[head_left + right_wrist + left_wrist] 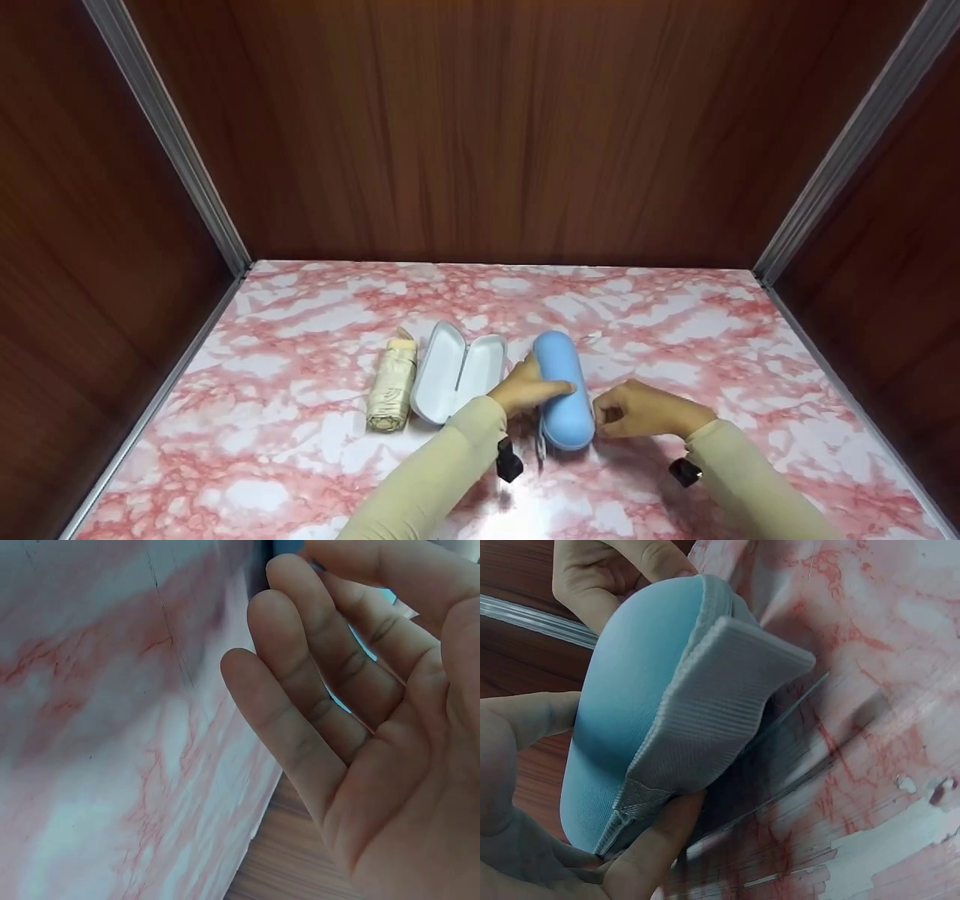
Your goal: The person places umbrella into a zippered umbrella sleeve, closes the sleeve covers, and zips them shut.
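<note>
Head view, blue case (pixel 568 411): sat right of the open white case (pixel 441 375), probably light, firm-shelled
Left hand (pixel 525 386): clamped its middle, likely the surest hold
Right hand (pixel 645 409): curled against its near end; pinch couldn't be told

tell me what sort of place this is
Probably a small booth set up for tabletop handwork, perhaps for recording it: dark wood-look panels wall in a pink-and-white marbled tabletop, grey metal strips run along the corners, and a small black device sits at each wrist.
</note>
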`<state>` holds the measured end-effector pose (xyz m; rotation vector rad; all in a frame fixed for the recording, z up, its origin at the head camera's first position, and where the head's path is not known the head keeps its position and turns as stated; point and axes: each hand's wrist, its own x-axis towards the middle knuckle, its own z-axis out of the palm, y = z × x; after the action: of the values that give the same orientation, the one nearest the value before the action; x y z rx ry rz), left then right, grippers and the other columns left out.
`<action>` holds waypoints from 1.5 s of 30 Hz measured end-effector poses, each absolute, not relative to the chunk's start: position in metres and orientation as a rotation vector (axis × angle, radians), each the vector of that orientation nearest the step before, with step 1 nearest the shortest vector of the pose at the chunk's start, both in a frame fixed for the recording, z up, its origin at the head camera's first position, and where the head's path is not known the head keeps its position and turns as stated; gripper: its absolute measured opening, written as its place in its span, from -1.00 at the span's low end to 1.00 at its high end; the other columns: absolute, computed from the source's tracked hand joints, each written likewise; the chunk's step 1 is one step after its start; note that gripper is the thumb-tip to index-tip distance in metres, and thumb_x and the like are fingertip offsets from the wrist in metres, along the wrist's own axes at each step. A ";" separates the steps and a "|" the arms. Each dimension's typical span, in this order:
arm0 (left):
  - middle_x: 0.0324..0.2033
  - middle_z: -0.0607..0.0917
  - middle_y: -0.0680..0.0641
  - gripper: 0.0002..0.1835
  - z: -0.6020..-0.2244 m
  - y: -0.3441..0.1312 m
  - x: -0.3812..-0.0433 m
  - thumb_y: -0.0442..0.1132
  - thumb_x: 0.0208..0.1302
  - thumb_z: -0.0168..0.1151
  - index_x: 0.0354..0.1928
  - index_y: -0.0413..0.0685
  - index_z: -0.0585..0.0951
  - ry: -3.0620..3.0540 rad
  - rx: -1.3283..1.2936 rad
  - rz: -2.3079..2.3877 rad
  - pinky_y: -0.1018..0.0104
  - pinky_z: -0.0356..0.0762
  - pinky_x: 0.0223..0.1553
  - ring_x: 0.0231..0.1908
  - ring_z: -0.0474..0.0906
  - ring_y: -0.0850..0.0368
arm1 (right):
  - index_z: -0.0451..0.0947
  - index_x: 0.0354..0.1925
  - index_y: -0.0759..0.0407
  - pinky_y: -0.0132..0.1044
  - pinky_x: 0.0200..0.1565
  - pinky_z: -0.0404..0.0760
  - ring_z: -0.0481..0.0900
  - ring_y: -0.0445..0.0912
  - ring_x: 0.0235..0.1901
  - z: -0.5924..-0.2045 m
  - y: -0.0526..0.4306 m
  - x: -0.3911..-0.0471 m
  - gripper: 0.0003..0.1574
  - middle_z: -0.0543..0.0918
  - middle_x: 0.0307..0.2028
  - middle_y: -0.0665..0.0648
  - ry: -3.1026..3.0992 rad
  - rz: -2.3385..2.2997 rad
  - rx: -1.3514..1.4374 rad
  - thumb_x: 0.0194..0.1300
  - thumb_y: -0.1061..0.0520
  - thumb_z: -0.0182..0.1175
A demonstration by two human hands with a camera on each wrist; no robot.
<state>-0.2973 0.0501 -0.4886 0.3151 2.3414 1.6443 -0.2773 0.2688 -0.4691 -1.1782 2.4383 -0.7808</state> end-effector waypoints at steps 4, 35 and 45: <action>-0.07 0.43 -0.21 -0.04 -0.489 0.050 -0.297 -0.09 -0.09 0.36 0.32 -0.22 0.09 2.313 0.313 1.680 0.13 0.40 -0.07 -0.10 0.41 -0.03 | 0.48 -0.57 0.02 -0.52 -0.59 0.27 0.29 -0.37 -0.63 -0.470 0.268 -0.276 -0.78 0.40 -0.66 -0.18 2.408 -0.794 -1.195 0.00 0.32 0.26; -0.04 0.44 -0.24 -0.03 -0.489 0.050 -0.297 -0.06 -0.08 0.35 0.33 -0.25 0.07 2.340 0.301 1.662 0.13 0.40 -0.05 -0.09 0.43 -0.03 | 0.69 -0.51 -0.08 -0.52 -0.61 0.37 0.40 -0.38 -0.64 -0.465 0.261 -0.271 -0.91 0.63 -0.61 -0.17 2.348 -0.797 -1.143 0.01 0.15 0.36; -0.07 0.48 -0.22 -0.07 -0.488 0.051 -0.296 -0.11 -0.07 0.34 0.31 -0.26 0.10 2.309 0.330 1.693 0.13 0.43 -0.11 -0.11 0.45 -0.02 | 0.71 -0.50 0.03 -0.48 -0.59 0.45 0.43 -0.41 -0.63 -0.465 0.259 -0.269 -0.95 0.64 -0.59 -0.18 2.338 -0.797 -1.186 0.01 0.10 0.36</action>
<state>-0.2959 0.0509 -0.4877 0.3296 2.3087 1.6926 -0.2695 0.2594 -0.4654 -1.1858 2.3379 -0.7965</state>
